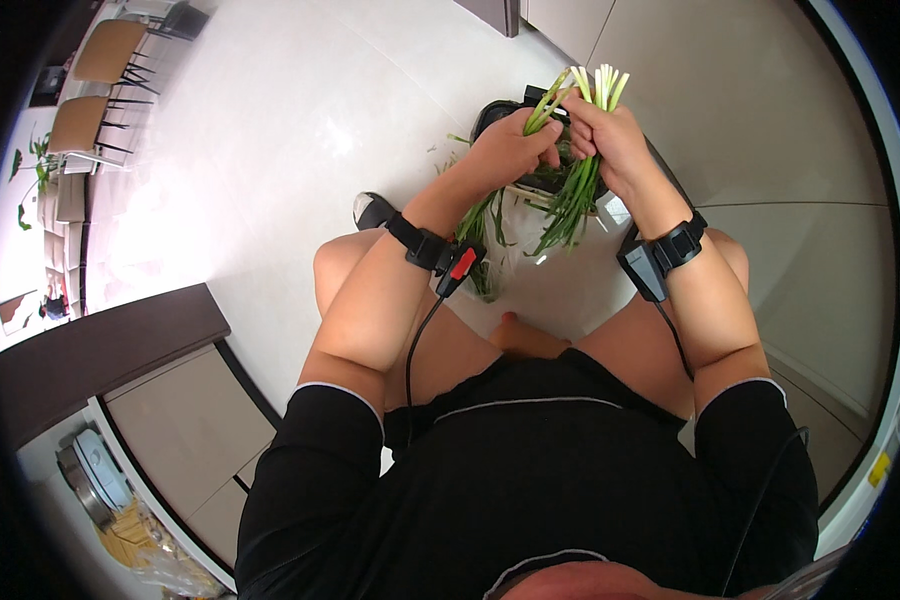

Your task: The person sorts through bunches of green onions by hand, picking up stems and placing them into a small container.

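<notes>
My right hand [611,139] grips a bunch of scallion-like greens [607,88], white cut ends up and green leaves hanging below. My left hand [516,146] is closed around a few thinner green stalks [546,103], whose tips lean toward the right hand. The two hands are close together, and the right fingertips are near these stalks. Beneath them stands a black bin [487,120] with green scraps in it, partly hidden by the hands. More long leaves [480,232] show below my left wrist; whether that hand holds them I cannot tell.
A clear plastic bag [521,251] lies on the pale tiled floor [292,135] between my feet and the bin. Loose scraps [446,157] lie left of the bin. Cabinet fronts [795,285] rise close on the right. A dark-edged counter [112,360] stands at left, chairs [79,124] beyond.
</notes>
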Motion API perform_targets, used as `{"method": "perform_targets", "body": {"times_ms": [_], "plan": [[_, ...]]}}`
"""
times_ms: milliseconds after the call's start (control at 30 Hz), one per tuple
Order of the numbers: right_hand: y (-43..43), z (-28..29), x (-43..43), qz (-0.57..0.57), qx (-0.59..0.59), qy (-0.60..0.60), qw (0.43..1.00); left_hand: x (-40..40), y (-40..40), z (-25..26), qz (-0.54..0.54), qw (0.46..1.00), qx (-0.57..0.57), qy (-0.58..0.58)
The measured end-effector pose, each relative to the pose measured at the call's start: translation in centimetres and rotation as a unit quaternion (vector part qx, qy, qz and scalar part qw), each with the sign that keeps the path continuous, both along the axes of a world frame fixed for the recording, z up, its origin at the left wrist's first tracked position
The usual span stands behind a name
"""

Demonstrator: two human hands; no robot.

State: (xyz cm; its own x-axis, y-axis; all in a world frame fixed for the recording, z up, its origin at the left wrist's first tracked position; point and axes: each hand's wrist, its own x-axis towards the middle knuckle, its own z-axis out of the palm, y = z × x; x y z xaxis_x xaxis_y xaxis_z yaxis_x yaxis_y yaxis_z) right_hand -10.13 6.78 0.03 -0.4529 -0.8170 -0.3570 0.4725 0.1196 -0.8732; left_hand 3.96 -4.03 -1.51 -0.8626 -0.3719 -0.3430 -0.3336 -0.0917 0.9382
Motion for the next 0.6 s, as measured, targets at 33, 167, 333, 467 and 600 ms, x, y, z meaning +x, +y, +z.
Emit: {"method": "perform_targets", "body": {"times_ms": [33,167,333,467,600], "plan": [[0.1,0.1,0.0,-0.018,-0.006,-0.013,1.0,0.0,-0.1,0.1,0.017,1.0,0.004,-0.012],[0.1,0.6,0.2,0.037,-0.029,0.015,0.999,-0.1,-0.6,-1.1,0.048,0.997,-0.053,-0.019],[-0.1,0.4,0.6,0.071,-0.031,0.046,0.996,-0.2,-0.6,-1.7,0.025,0.998,-0.064,0.011],[0.2,0.2,-0.1,0.049,-0.028,0.02,0.998,0.1,-0.2,0.0,0.014,0.999,-0.006,0.047],[0.3,-0.1,-0.2,0.028,-0.035,-0.001,0.999,0.7,-1.0,0.2,0.002,0.995,0.084,0.061]]}}
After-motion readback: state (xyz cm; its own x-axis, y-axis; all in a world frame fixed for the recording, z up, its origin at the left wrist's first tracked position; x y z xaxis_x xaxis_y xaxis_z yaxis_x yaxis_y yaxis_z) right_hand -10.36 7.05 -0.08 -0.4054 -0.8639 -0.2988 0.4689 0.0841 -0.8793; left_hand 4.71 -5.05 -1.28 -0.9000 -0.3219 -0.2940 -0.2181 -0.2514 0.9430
